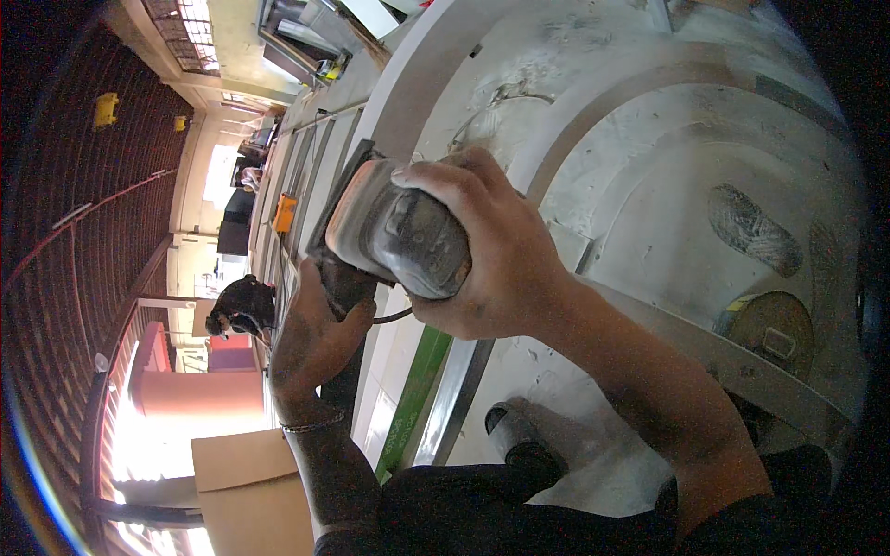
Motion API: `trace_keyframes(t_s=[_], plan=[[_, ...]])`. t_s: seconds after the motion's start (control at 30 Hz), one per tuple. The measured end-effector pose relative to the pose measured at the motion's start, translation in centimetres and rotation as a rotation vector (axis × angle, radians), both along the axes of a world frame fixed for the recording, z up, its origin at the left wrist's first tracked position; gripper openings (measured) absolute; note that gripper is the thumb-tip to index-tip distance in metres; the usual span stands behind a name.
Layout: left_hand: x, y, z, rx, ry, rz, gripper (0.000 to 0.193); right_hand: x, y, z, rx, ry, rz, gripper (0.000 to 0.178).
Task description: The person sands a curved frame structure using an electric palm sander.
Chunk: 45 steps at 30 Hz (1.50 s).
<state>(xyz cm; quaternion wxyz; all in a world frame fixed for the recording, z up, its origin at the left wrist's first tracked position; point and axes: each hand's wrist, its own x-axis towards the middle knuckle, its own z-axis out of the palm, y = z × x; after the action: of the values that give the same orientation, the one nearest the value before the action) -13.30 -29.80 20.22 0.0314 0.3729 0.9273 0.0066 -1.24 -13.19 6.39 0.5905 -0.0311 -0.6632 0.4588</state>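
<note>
My right hand (pixel 510 250) is wrapped over the rounded body of a dusty grey power sander (pixel 413 236), its thumb and fingers on either side. An orange-brown layer shows along the sander's left edge. Against that edge lies a dark, flat-edged piece (pixel 345 285); whether it belongs to the sander or is a separate part I cannot tell. My left hand (pixel 320 329) closes on the lower end of this piece, thumb on one side. A dark cable shows just below the sander.
Beside me, a large whitish curved panel (pixel 565 56) leans over the dusty floor. A green strip (pixel 414 394) and a shiny metal bar (pixel 454 398) run below my hands. A round lidded thing (pixel 769 334) sits at right. Another person (pixel 243 308) bends over at far left, near cardboard (pixel 250 491).
</note>
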Motion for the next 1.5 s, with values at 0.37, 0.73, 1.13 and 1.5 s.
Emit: trace_keyframes(t_s=[0.37, 0.73, 1.13, 1.5], plan=[[1.1, 0.9, 0.5, -0.033, -0.022, 0.105, 0.078, 0.1, 0.6, 1.6, -0.093, -0.054, -0.036, 0.096], [-1.0, -0.3, -1.1, 0.026, -0.064, 0.059, 0.076, 1.7, 0.7, 4.7, -0.012, -0.182, 0.059, 0.079], [-0.4, -0.5, -0.9, 0.045, 0.005, -0.002, 0.089, 2.2, 0.8, 6.2, -0.106, -0.329, 0.012, 0.090], [-0.2, -0.5, -0.9, 0.128, -0.055, -0.033, 0.084, 1.0, 0.1, 3.6, -0.187, -0.206, 0.046, 0.090]])
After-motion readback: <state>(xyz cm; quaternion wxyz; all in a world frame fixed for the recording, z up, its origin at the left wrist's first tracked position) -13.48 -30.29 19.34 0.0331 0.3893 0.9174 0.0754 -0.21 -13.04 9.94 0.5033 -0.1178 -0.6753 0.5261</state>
